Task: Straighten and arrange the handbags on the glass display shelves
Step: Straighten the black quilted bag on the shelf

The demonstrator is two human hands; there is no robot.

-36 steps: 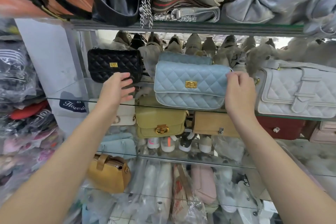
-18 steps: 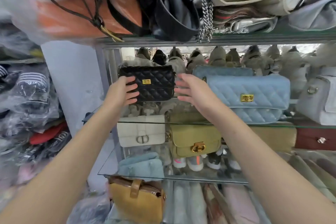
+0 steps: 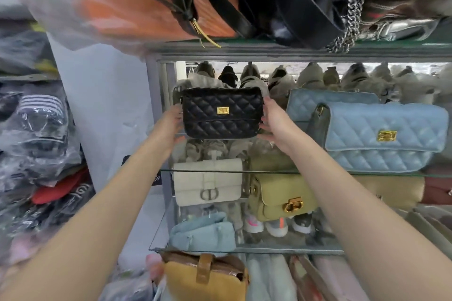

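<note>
1. Shop display: metal-framed unit with glass shelves (image 3: 269, 171), stacked in tiers and crowded with bags; plastic-wrapped garments (image 3: 36, 129) piled to its left.
2. Black quilted handbag (image 3: 221, 112), gold turn-lock clasp, upright, front facing out, at the left end of the upper-middle tier. Cannot tell whether its base touches the glass.
3. Left hand (image 3: 171, 122): grips the bag's left end, fingers hidden behind it, thumb below the bottom corner.
4. Right hand (image 3: 274, 124): grips the bag's right end, fingertips wrapped round the edge.
5. Light blue quilted handbag (image 3: 381, 137), gold clasp, same tier, just right of the right hand; a 2nd blue quilted bag (image 3: 318, 102) stands behind it.
6. Tier below: cream handbag (image 3: 208, 182) with a metal buckle, olive handbag (image 3: 278, 198) with a gold clasp beside it, sneakers (image 3: 276, 223) behind.
7. Lower tier: pale blue bag (image 3: 203, 232) on the glass; mustard bag (image 3: 208, 278) with a tan strap beneath.
8. Top tier: orange bag (image 3: 137, 5) in plastic, dark straps, a silver chain (image 3: 352, 12) hanging over the edge.
</note>
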